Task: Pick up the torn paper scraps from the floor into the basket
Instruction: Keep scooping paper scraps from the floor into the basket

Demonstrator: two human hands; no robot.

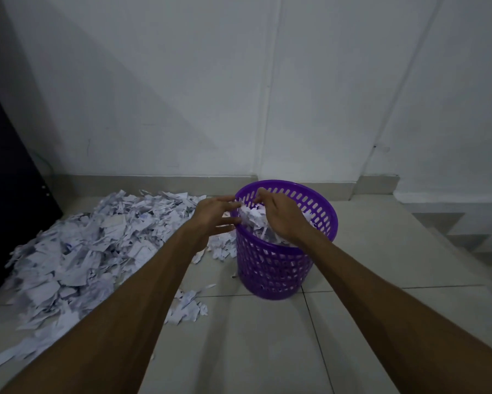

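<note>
A purple perforated basket (276, 275) stands on the tiled floor near the wall, with white torn scraps inside it. A bunch of paper scraps (253, 218) sits between my two hands over the basket's opening. My left hand (215, 216) is at the basket's left rim, fingers spread and touching the bunch. My right hand (279, 213) is over the opening, fingers curled around the scraps. A big pile of torn paper scraps (77, 251) covers the floor to the left. A smaller clump (186, 307) lies in front of the basket.
A dark cabinet (9, 194) stands at the far left against the pile. The white wall and its skirting (154, 182) run behind the basket. A step with a patterned edge (452, 231) lies to the right. Bare grey tiles (267, 351) spread in front.
</note>
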